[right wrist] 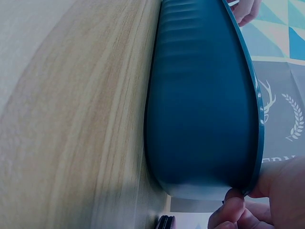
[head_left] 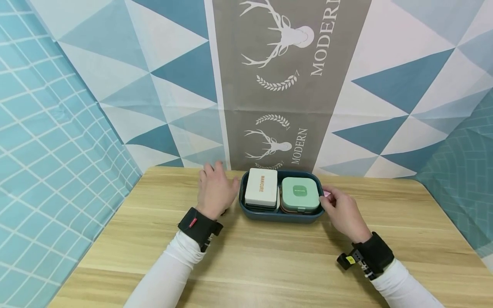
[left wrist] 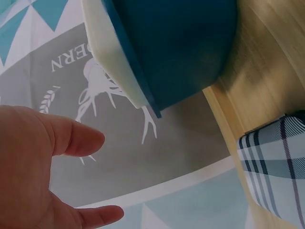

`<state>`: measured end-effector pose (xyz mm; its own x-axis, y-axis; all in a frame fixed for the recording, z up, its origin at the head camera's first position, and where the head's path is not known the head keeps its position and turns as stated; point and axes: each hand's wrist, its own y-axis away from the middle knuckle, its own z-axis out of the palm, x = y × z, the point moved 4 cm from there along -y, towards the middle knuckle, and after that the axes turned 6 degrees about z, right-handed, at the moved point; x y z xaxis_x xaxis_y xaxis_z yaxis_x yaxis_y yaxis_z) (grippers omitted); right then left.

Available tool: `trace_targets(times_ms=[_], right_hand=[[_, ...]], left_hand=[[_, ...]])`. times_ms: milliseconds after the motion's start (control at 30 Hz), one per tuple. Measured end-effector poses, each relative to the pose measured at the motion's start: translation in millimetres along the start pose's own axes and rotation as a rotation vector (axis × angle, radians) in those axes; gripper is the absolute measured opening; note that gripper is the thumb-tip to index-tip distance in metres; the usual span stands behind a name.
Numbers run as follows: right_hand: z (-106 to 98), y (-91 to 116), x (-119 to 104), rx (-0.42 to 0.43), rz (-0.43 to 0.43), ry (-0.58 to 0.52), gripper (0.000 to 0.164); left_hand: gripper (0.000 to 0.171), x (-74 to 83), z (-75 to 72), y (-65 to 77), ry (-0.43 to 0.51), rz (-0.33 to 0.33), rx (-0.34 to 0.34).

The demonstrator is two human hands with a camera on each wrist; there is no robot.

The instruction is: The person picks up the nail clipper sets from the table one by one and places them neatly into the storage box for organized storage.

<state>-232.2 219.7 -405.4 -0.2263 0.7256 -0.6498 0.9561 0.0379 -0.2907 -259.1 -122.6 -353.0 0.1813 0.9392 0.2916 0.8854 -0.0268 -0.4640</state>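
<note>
A dark blue oval-ended storage bin (head_left: 279, 218) stands on the wooden table near its back edge. Inside lie a white case marked MANICURE (head_left: 254, 190), on top of darker ones, and a mint green case (head_left: 308, 194) with a label. My left hand (head_left: 216, 190) is left of the bin, fingers spread and holding nothing; the left wrist view shows its thumb apart from the bin. With thumb and fingers, my right hand (head_left: 344, 214) pinches the bin's right end at the rim (right wrist: 250, 183).
A plaid-patterned item (left wrist: 276, 162) lies on the table by the left hand. Something small and pink (head_left: 326, 193) shows behind the right fingers. A patterned cloth with deer prints (head_left: 277, 98) hangs behind the table (head_left: 246, 265).
</note>
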Motion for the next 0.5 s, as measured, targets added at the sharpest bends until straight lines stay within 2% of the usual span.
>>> trace_targets(times_ms=[500], right_hand=[[-0.4, 0.3, 0.2, -0.002, 0.009, -0.001, 0.036]], left_hand=[[0.069, -18.4, 6.7, 4.3, 0.003, -0.019, -0.119]])
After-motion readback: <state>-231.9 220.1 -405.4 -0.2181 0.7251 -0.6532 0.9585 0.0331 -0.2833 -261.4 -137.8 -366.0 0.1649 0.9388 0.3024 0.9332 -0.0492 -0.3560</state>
